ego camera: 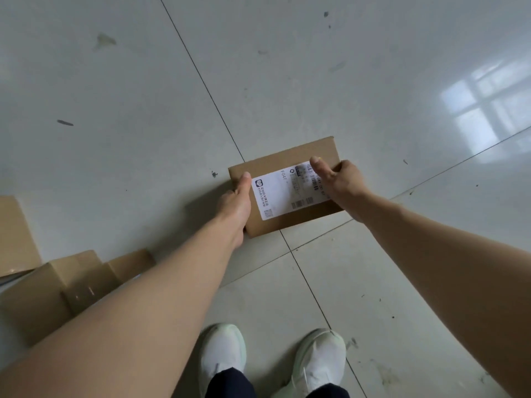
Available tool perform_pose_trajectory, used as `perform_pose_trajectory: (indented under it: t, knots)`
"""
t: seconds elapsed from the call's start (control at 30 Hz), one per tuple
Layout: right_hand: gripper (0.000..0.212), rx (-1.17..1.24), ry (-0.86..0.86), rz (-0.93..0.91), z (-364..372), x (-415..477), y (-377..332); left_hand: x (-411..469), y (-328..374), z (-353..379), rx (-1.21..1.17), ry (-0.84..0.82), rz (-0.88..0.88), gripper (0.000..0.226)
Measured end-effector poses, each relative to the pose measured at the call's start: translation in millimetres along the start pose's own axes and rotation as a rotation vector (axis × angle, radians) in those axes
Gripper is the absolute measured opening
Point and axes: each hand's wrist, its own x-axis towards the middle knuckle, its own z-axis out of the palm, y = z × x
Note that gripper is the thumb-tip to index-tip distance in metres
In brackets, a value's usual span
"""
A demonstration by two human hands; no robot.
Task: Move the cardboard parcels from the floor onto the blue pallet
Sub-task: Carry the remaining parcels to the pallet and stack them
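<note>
The person holds a flat cardboard parcel out low over the tiled floor, ahead of their white shoes. The left grip clasps its left edge and the right grip its right edge, each thumb lying on top beside the white label. More cardboard boxes lie on the floor to the left.
</note>
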Motion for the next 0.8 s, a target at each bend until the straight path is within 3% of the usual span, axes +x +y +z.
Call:
perform_pose_trajectory:
  t: [0.17, 0.3, 0.5, 0.8]
  knots:
    - [0.062, 0.081, 0.066, -0.032, -28.5, -35.2, -48.0, -44.8, 60.1, -20.0, 0.092, 0.080, 0.127, 0.037]
    - [0.052, 0.169, 0.131, -0.104, -76.8, -76.6, -104.6, -109.8, 128.8, -35.5, 0.149, 0.121, 0.320, 0.026]
    - [0.047, 0.365, 0.148, -0.197, -166.5, -173.4, -201.2, -227.6, 219.5, -57.6, 0.159, 0.181, 0.497, 0.041]
    - [0.046, 0.450, 0.267, -0.280, -280.2, -354.6, -308.4, -445.1, 316.9, -110.0, 0.133, 0.102, 0.681, 0.042]
